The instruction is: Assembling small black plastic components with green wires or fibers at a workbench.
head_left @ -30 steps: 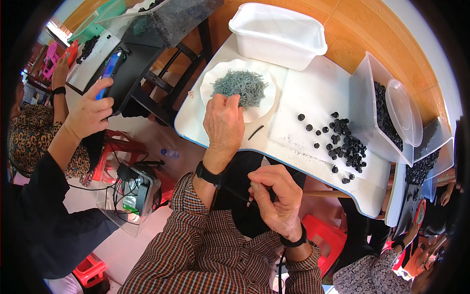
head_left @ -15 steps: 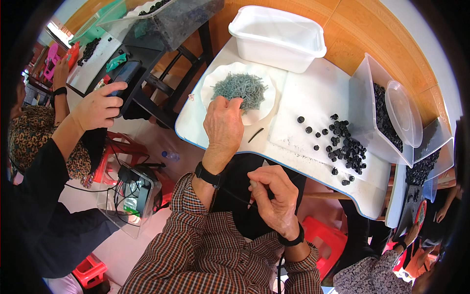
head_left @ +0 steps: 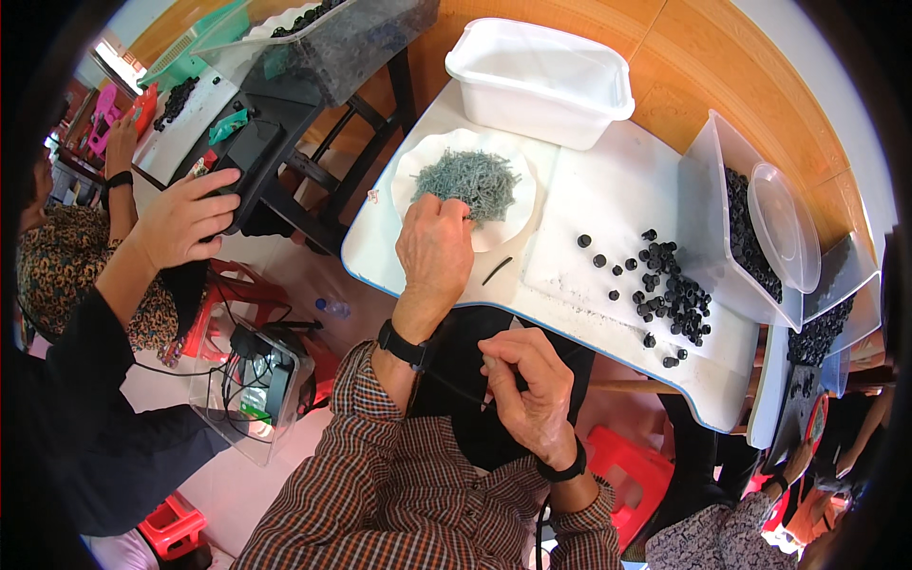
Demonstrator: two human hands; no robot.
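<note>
My left hand (head_left: 435,249) is at the near edge of a pile of thin grey-green plastic pieces (head_left: 467,179), which lies on a white plate with a wavy rim (head_left: 407,171). Its fingers are curled together against the pile, and what they grip is hidden. Over my lap, my right hand (head_left: 534,391) pinches thumb and forefinger together; anything between them is too small to name. A thin black strip (head_left: 497,271) lies on the table just below the plate.
Many small black caps (head_left: 674,294) are scattered on the white table (head_left: 570,204). Behind stands a white tub (head_left: 541,85); at right, a clear bin (head_left: 703,190) of black parts with a round lid (head_left: 784,226). On the left another person's hand (head_left: 185,217) touches a dark device.
My left hand has curled slightly further in at the pile's near edge. My right hand stays pinched, shifted slightly. The other person's hand at left has moved a little.
</note>
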